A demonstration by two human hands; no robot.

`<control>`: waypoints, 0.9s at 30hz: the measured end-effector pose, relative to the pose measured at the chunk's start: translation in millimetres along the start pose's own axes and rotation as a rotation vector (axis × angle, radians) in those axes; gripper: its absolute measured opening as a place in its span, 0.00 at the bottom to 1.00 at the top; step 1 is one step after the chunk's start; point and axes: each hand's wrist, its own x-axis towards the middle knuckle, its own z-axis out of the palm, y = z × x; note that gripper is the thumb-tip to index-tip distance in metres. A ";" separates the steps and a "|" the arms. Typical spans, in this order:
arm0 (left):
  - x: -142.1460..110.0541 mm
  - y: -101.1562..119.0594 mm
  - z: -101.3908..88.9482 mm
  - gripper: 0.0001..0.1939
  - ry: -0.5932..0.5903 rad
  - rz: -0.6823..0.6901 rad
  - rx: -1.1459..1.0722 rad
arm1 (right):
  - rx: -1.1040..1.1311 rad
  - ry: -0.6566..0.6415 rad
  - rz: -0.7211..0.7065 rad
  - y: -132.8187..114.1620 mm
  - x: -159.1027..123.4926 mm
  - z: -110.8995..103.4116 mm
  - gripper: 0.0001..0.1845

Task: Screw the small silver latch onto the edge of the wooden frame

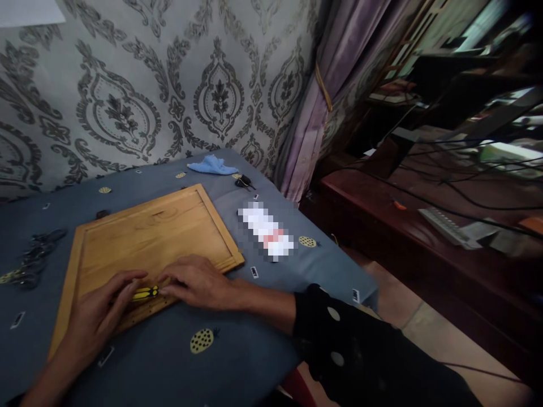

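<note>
A wooden panel (pixel 148 237) with a raised frame, like a cabinet door, lies on the cloth-covered table. Over its near edge, my left hand (pixel 95 311) has its thumb and fingers closed around a yellow and black screwdriver (pixel 145 293). Only the handle shows; the rest is hidden or too small to tell. My right hand (pixel 197 282) faces it from the other side, thumb and fingertips bent together at the handle's right end. Whatever is between those right fingertips cannot be made out.
Dark metal pieces (pixel 36 257) lie on the tablecloth at the left. Behind the panel are a blue cloth (pixel 213 165) and a small black object (pixel 244 181). A blurred-out white packet (pixel 267 230) lies right of the panel. Cables cross a dark red bench (pixel 373 198).
</note>
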 end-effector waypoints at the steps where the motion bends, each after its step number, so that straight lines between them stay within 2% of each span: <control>1: -1.4 -0.9 0.6 0.22 -0.008 -0.011 0.008 | -0.015 -0.004 -0.003 -0.2 0.2 0.7 0.12; 8: -5.5 -1.4 0.9 0.27 -0.033 -0.157 0.095 | -0.103 0.000 -0.014 -2.7 1.1 9.0 0.13; 12: -6.2 7.9 0.2 0.26 0.018 -0.220 0.132 | -0.141 0.010 -0.050 -4.6 1.1 13.0 0.11; 19: -6.3 26.3 1.1 0.25 0.111 -0.301 0.201 | -0.184 0.000 -0.099 -4.3 -0.2 12.4 0.10; 27: -6.5 26.4 1.7 0.25 0.124 -0.330 0.239 | -0.206 -0.017 -0.105 -7.2 -0.7 11.1 0.10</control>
